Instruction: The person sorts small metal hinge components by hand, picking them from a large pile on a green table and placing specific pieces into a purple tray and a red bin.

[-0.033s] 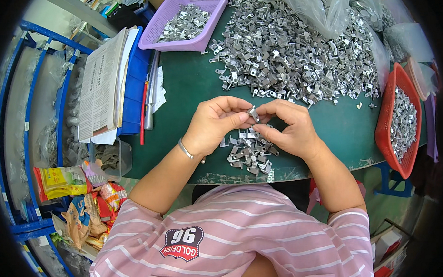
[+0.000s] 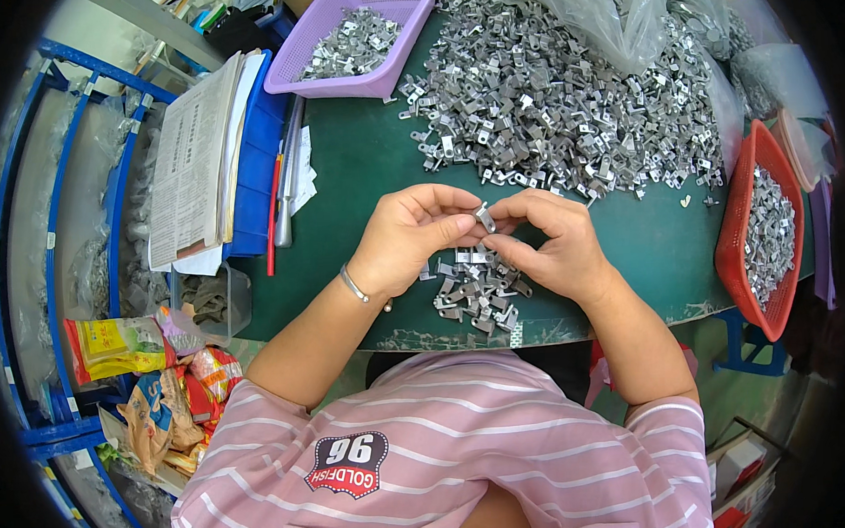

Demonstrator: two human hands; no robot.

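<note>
Between my two hands is a small bent metal bracket point(image 2: 484, 218), silver, with a hole near its lower end. My left hand point(image 2: 407, 232) pinches it between thumb and fingers from the left. From the right, my right hand point(image 2: 557, 243) closes thumb and forefinger at the bracket's edge, the other fingers curled. Below the hands, near the table's front edge, lies a small pile of similar brackets point(image 2: 479, 295). A far larger heap of brackets point(image 2: 566, 110) spreads over the back of the green table point(image 2: 345, 164).
A purple basket point(image 2: 402, 74) of metal parts stands at the back left, a red basket point(image 2: 731, 244) of parts at the right edge. Papers point(image 2: 195, 160) lie on a blue bin at left, beside a red stick point(image 2: 274, 218). Clear plastic bags point(image 2: 610, 25) cover part of the heap.
</note>
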